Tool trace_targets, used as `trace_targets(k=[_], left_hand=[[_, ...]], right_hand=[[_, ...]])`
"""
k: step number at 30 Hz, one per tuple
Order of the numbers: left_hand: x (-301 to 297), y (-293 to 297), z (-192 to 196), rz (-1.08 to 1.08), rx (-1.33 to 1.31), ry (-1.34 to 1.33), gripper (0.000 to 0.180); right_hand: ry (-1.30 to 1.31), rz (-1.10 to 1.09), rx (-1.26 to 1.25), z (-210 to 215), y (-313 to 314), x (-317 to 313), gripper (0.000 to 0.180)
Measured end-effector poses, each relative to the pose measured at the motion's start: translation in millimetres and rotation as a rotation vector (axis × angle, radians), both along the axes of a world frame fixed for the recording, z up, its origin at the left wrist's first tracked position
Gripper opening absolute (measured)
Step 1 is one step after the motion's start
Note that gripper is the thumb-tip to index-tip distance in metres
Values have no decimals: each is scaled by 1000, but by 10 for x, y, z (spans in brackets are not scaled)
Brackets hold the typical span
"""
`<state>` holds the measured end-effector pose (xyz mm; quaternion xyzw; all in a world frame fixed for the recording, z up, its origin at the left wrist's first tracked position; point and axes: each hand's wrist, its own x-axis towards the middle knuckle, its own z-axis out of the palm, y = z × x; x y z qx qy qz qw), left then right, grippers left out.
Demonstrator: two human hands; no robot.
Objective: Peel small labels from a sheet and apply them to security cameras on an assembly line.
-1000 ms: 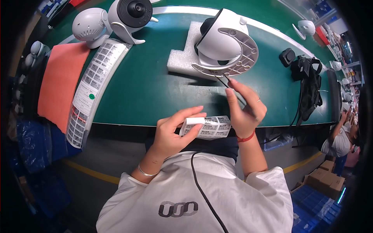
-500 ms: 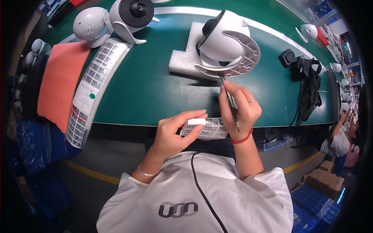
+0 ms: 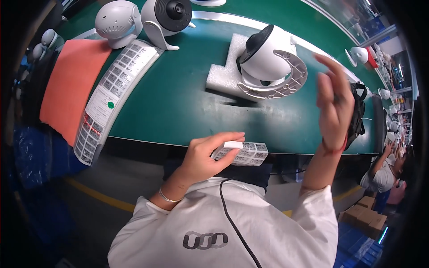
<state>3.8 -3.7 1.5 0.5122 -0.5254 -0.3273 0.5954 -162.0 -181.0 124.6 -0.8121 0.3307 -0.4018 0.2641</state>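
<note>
My left hand (image 3: 208, 154) pinches a curled sheet of printed labels (image 3: 250, 154) between thumb and fingers, just off the table's near edge. My right hand (image 3: 335, 105) is raised over the right side of the table, smeared by motion. One finger reaches up and to the left, but whether anything sits in its palm I cannot make out. Left of it, a white round camera (image 3: 268, 60) with a black front lies tilted on a white foam block (image 3: 221, 76). The underside of its ring-shaped base (image 3: 297, 80) faces me.
A long strip of labels (image 3: 111, 91) and an orange sheet (image 3: 73, 80) lie on the left of the green table (image 3: 161, 102). Two more white cameras (image 3: 165, 20) stand behind them. A black strap bundle (image 3: 357, 120) lies at right; a co-worker (image 3: 380, 172) sits beyond.
My right hand has left the camera's base, moving right and upward; the tweezers it held there no longer show. My left hand still holds the label sheet. The view has shifted slightly.
</note>
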Motion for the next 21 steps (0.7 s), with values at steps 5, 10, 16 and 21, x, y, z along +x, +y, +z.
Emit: trace_targets(k=[5, 10, 16, 21], left_hand=[[36, 9, 4, -4, -23, -51, 30], [50, 40, -11, -13, -8, -59, 29], [67, 20, 6, -9, -94, -60, 28], [94, 8, -10, 6, -110, -100, 27]], right_hand=[[459, 313, -344, 153, -513, 229, 20], [357, 160, -299, 218, -880, 382, 20], [775, -233, -782, -562, -2500, 654, 11], [977, -316, -821, -1096, -3268, 723, 18]])
